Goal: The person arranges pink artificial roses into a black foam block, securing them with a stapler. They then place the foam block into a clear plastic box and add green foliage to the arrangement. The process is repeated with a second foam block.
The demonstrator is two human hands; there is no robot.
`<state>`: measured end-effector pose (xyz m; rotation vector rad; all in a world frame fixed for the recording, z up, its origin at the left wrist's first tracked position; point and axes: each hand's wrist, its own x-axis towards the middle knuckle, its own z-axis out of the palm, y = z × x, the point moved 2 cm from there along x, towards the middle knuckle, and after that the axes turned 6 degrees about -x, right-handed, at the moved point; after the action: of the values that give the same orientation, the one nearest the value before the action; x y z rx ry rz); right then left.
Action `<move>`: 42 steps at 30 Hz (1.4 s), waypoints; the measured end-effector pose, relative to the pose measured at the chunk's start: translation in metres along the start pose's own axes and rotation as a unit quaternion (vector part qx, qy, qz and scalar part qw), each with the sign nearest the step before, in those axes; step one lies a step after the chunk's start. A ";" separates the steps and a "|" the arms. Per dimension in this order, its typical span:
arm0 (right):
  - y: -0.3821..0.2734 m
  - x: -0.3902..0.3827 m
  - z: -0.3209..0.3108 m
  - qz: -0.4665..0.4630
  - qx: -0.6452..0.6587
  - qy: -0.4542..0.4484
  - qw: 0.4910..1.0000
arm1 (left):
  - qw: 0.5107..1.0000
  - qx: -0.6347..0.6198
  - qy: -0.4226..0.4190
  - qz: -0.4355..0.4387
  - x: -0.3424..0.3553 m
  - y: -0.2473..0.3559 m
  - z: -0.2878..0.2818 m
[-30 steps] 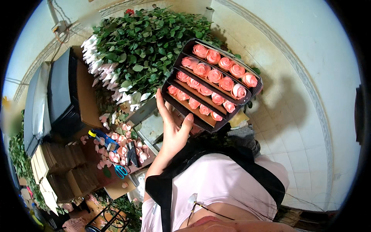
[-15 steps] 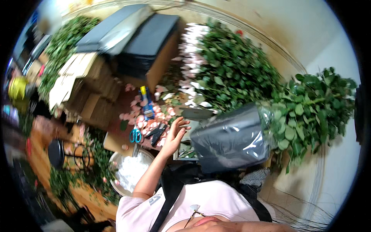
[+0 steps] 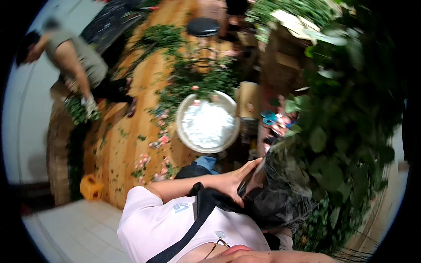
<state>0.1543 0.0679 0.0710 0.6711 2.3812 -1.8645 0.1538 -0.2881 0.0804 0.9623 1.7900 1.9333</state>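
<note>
A large bundle of leafy green stems in black and clear wrapping stands close in front of me on the right, its leaves toward the far right. My left hand grips the near left end of its black wrap, fingers on one side and thumb on the other. Of my right hand nothing shows; the bundle and my body cover that side. Just past the bundle, on the worktable, lie teal-handled scissors among pink petals.
A round white tub with bright white contents stands on the wooden floor, near a black stool and cut greenery. Cardboard is stacked at the far right. At left a person bends over holding leafy stems. A yellow container sits lower left.
My view has swung left to the floor and tub. The wrapped bundle has come up close to me, and my left hand, open beside it before, has taken hold of its wrap.
</note>
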 end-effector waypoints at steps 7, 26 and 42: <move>-0.035 0.021 0.216 -0.008 -0.032 -0.293 0.956 | 0.914 -0.138 0.327 -0.196 -0.143 -0.001 -0.023; 0.156 -0.096 0.784 0.045 -0.258 -0.590 0.763 | 0.342 -0.651 0.663 0.139 -0.536 -0.072 -0.138; 0.256 -0.051 0.572 -0.191 -0.427 -0.680 0.565 | 0.256 -0.528 0.773 0.240 -0.695 0.012 -0.111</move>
<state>0.1627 -0.4358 -0.3058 -1.0654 1.7266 -0.3927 0.5790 -0.8262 -0.0787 -1.6778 -0.6672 3.5989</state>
